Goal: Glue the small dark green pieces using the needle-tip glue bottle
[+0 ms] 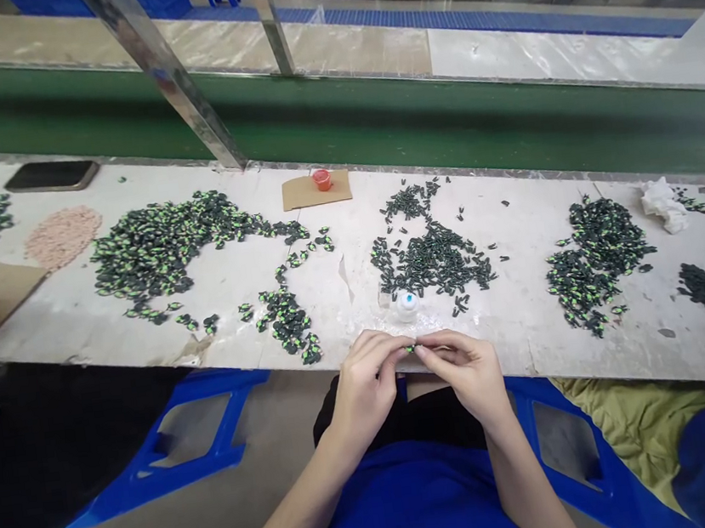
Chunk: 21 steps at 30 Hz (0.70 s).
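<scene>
At the table's near edge, my left hand (pixel 371 375) and my right hand (pixel 462 363) meet with fingertips pinched together. Between them is a small dark green piece (pixel 410 348) with a bright green spot, held by the left fingertips and touched by the right ones. What else the right fingers hold is too small to make out. Just beyond the hands stands a small white container (pixel 406 305) with a blue spot on top. Behind it lies a pile of small dark green parts (pixel 432 258). Green-spotted pieces (pixel 287 319) lie to the left of my hands.
The white table (pixel 253 293) bears a large green-spotted pile (pixel 157 245), pink pieces (pixel 63 237), a phone (pixel 51 176), a red cup (pixel 322 179) on cardboard, another pile (pixel 599 255) and crumpled tissue (pixel 664 204). A metal post (pixel 166 77) rises behind. Blue stools (pixel 217 418) flank me.
</scene>
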{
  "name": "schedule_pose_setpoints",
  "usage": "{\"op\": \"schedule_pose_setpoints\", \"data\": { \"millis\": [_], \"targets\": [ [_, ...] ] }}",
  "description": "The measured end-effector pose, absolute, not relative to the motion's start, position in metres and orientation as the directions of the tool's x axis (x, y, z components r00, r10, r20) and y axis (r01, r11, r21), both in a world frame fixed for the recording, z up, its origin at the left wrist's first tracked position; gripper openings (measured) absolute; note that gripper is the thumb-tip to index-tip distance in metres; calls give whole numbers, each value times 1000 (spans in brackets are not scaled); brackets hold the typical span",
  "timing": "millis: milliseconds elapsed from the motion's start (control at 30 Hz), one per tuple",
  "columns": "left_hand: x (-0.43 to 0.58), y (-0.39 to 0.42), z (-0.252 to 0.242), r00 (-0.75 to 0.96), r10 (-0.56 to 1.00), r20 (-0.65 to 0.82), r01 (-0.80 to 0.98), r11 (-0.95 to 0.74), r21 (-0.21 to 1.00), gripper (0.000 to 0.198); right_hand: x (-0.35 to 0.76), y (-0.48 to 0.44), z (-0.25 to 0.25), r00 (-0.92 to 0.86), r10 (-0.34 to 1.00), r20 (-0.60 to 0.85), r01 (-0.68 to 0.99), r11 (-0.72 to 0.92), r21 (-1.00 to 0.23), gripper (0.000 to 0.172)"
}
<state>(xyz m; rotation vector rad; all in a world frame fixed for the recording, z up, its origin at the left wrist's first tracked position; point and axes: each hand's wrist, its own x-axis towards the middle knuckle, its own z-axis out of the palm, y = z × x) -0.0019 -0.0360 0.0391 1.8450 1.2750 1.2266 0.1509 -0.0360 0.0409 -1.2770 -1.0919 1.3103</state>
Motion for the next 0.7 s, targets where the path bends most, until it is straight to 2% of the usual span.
{"op": "schedule_pose_setpoints", "data": {
  "millis": [133,500,700],
  "targets": [
    [2,-40,42,119,918,379,375,-395,839,24,152,-39,38,34,993,-113,-59,-111,-992,29],
    [4,-45,53,126,942,310,302,-334,893,15,156,-39,36,3,996,-89,-71,-89,-993,36],
    [4,-46,50,98,973,210,327,-230,917,19,158,-41,33,12,998,-62,-39,-61,-997,32]
  ]
}}
